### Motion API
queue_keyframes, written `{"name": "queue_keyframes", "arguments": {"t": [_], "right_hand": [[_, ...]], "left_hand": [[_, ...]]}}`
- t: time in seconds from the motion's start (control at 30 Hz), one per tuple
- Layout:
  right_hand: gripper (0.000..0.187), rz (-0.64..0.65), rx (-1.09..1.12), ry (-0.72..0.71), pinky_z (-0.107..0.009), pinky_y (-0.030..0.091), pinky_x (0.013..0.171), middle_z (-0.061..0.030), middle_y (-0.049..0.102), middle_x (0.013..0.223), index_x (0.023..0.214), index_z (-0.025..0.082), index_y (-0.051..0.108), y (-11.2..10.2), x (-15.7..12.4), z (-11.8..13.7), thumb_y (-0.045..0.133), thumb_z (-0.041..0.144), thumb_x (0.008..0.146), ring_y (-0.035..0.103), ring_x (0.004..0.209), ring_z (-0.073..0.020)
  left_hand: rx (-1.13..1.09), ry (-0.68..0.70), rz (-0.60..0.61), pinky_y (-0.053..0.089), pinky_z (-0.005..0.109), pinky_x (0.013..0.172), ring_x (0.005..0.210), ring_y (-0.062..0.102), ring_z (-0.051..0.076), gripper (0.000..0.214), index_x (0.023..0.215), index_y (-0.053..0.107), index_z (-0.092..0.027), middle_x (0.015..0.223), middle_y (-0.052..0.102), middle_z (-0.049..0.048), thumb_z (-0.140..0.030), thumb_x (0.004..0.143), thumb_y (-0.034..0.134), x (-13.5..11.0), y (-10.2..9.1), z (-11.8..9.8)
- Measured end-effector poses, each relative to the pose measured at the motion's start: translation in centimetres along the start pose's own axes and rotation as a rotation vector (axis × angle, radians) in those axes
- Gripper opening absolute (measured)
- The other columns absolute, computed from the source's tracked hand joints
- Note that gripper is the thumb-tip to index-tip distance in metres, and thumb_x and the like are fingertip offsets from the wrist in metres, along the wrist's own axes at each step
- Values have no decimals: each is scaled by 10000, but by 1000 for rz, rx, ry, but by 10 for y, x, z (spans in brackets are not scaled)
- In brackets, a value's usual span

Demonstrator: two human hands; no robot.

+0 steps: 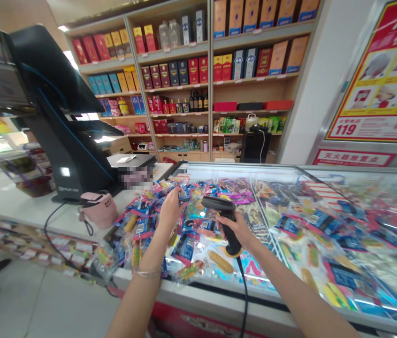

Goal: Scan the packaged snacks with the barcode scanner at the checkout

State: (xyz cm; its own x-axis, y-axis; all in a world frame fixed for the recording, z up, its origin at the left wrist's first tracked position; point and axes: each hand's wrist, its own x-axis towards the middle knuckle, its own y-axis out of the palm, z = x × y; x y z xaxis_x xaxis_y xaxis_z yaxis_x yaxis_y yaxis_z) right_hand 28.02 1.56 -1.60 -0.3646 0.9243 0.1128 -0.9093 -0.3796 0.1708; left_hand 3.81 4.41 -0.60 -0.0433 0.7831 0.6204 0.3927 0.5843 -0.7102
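Note:
In my right hand (pixel 235 227) is a black barcode scanner (pixel 232 239), its head pointing left and its cable hanging down over the freezer's front edge. My left hand (pixel 171 206) is to the left of the scanner, above the pile, with its fingers closed at the edge of a blue snack packet (pixel 184 195); the fingertips are partly hidden. Around both hands, many blue, pink and clear packets lie on the glass top. Below the scanner are a clear-wrapped tan snack bar (pixel 220 261) and a clear packet with a hot-dog-shaped item (pixel 190 270).
A glass-topped chest freezer (pixel 248 293) spans the front. At left, a white counter (pixel 61 213) carries a black checkout terminal (pixel 79 155), a pink cup-shaped bag (pixel 100 210) and stacked tubs (pixel 29 171). Shelves of boxed bottles (pixel 173 72) line the back wall.

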Motion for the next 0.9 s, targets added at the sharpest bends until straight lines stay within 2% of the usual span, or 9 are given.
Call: {"name": "queue_keyframes", "arguments": {"t": [0.27,0.43,0.67,0.9], "right_hand": [[245,11,6,-24,-242,422,383,-4,575,509,603,165,627,3,-3,8,698,374,709,504,369,-116],[225,17,15,-23,-249,421,378,-8,601,548,618,169,621,5,-4,11,698,364,702,504,368,-117],[255,18,-34,-8,-238,397,373,-4,541,416,596,168,623,3,-2,6,680,387,713,484,345,-123],[207,16,20,-9,-246,416,377,-5,603,539,638,178,617,7,-6,10,699,363,686,505,376,-120]], "left_hand": [[-4,34,-15,497,375,896,1082,607,259,438,1153,464,-195,1113,627,108,-105,759,633,0,1,1],[-5,10,4,496,367,907,1082,610,255,447,1138,475,-196,1111,632,102,-77,737,634,2,0,1],[3,4,5,493,374,911,1084,605,250,436,1146,477,-197,1109,634,97,-88,748,618,1,-1,1],[-10,-14,10,488,375,921,1100,602,253,436,1140,487,-206,1123,632,96,-98,741,626,3,0,3]]}}
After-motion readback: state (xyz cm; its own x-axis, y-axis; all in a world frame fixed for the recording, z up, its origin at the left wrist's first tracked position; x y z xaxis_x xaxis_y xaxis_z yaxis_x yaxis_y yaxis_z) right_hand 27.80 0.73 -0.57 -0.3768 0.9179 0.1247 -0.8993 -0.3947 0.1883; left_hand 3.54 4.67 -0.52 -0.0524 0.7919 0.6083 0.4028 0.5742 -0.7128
